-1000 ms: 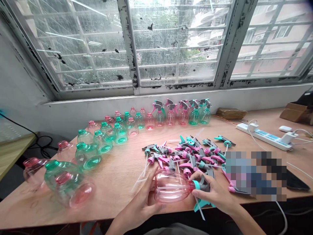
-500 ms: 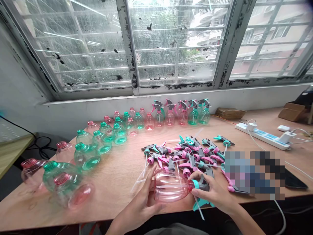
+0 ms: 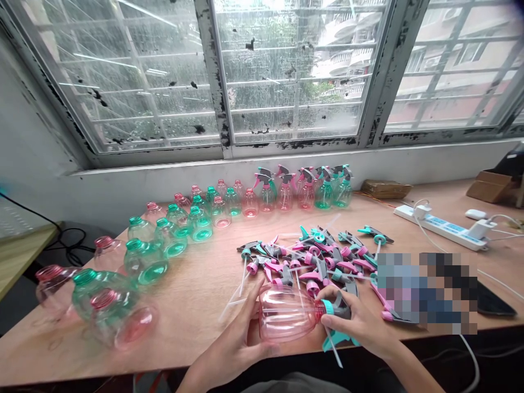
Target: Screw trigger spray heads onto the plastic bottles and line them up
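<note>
A clear pink spray bottle [image 3: 286, 314] is held on its side above the table's front edge, its neck pointing right. My left hand [image 3: 241, 338] grips its base end, fingers behind and thumb below. At the neck, my right hand [image 3: 364, 325] is closed around a grey spray head with a teal collar [image 3: 326, 307], which sits against the mouth. A pale straight line inside the bottle looks like the dip tube. Below my right hand shows a teal trigger part [image 3: 341, 339] with a white tube [image 3: 334, 349] slanting down; whether it belongs to the held head is unclear.
Pink and grey or teal and grey spray heads [image 3: 311, 256] lie heaped beyond my hands. Open pink and green bottles [image 3: 146, 262] stand in rows at left. Bottles with heads fitted [image 3: 306, 191] line the wall. A power strip [image 3: 444, 226] and dark phone-like slab [image 3: 495, 300] lie right.
The bottle has shifted very slightly right and down in my hands. Both hands keep the same grip, and everything else stays in place.
</note>
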A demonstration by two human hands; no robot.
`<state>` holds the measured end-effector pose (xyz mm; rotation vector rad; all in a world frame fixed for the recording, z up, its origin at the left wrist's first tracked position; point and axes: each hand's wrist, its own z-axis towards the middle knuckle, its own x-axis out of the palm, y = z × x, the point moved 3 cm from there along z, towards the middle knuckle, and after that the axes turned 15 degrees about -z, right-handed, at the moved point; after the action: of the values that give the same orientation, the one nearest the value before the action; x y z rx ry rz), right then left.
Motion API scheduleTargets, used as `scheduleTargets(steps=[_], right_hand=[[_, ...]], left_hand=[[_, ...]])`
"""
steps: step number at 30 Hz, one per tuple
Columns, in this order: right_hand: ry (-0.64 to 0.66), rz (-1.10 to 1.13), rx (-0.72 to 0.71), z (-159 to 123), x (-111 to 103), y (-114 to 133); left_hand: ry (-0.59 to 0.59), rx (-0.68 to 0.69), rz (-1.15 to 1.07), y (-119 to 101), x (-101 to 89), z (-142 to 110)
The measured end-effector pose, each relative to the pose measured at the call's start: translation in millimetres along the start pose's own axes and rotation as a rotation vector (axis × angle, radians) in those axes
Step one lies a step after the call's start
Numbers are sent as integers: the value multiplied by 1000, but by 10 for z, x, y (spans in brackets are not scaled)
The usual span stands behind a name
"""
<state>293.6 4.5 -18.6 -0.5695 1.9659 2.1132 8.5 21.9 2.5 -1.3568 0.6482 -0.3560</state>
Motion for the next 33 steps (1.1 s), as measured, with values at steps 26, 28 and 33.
scheduleTargets(steps=[26,28,33], right_hand=[[17,-14,-37,4,-9,21],[15,-19,-33,1,-8,17],[7,-28,-39,1,-16,24]], left_hand=[[25,-28,30,-18,-4,-8],[32,-56,16,-3,-11,-5],[9,-16,64,-25,-10,-2]])
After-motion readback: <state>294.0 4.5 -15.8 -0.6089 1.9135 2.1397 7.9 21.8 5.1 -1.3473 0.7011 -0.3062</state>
